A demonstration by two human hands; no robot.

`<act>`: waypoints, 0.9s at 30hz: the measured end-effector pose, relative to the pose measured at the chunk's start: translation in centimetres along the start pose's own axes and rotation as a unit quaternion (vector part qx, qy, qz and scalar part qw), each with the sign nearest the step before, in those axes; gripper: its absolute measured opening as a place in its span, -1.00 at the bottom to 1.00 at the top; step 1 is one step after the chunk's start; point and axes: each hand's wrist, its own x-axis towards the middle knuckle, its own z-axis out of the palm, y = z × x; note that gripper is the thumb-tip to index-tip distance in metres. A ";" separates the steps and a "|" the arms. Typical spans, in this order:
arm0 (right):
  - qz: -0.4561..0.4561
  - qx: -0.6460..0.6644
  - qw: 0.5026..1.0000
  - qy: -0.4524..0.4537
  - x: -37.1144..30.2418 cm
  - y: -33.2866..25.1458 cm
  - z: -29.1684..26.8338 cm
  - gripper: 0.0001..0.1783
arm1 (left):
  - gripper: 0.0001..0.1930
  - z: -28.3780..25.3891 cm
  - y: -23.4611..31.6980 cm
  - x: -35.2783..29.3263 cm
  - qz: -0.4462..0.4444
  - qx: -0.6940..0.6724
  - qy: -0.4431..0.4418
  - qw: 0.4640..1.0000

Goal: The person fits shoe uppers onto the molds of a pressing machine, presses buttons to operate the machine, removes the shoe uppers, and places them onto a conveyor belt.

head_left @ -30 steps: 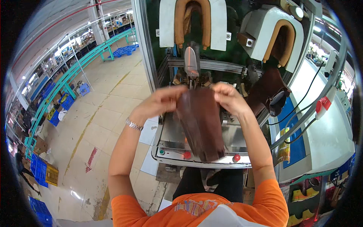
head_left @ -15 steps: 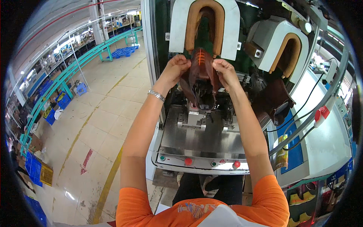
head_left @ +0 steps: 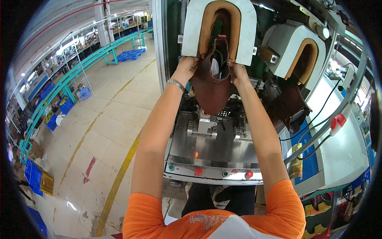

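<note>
A dark brown leather shoe upper [head_left: 209, 93] hangs beneath the left U-shaped tan pad [head_left: 205, 30] of the machine. Its collar opening faces up toward me, and something pale shows inside. My left hand [head_left: 186, 68] is closed on the upper's left edge, just under the pad's left end. On the other edge my right hand [head_left: 238, 73] also grips the leather, with its fingertips partly hidden. The form behind the upper is mostly covered by the leather. A second brown shoe upper [head_left: 289, 105] sits at the right station, below another tan pad [head_left: 304, 59].
A steel machine bed [head_left: 211, 147] lies below my hands, with red buttons [head_left: 198, 171] and green buttons on its front edge. At the right are a grey hose [head_left: 338, 109], black cables and a white table [head_left: 346, 155]. Blue crates [head_left: 34, 175] stand on the tiled floor at far left.
The upper has been turned in my hands: the orange-lit lacing side faced me before, and now smooth leather and the collar opening do. Both hands keep hold near the pad.
</note>
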 end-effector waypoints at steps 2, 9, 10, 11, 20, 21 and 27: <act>-0.008 -0.018 1.000 0.021 0.5 -0.1 -0.8 -0.83 | -0.73 0.7 -0.5 0.3 0.017 -0.021 0.009 1.000; 0.094 -0.148 0.984 -0.035 -5.8 2.4 -4.9 -0.63 | -0.64 -1.1 -3.8 -5.5 0.381 0.460 0.151 0.788; 0.133 -0.115 0.984 -0.043 -7.7 3.1 -6.1 -0.60 | -0.63 0.1 -2.6 -8.3 0.492 0.452 0.133 0.732; 0.175 -0.052 0.979 -0.090 -9.8 4.5 -6.5 -0.58 | -0.64 0.2 -1.6 -10.5 0.577 0.458 0.087 0.671; 0.252 0.406 0.863 -0.160 -15.0 14.3 -3.2 -0.66 | -0.68 1.5 2.7 -15.1 0.443 0.713 -0.113 0.533; 0.252 0.412 0.861 -0.157 -15.2 14.7 -2.5 -0.66 | -0.67 1.4 3.0 -15.1 0.431 0.714 -0.112 0.540; 0.189 0.488 0.847 -0.094 -15.2 15.7 -2.3 -0.64 | -0.64 1.3 2.3 -15.5 0.404 0.713 -0.126 0.559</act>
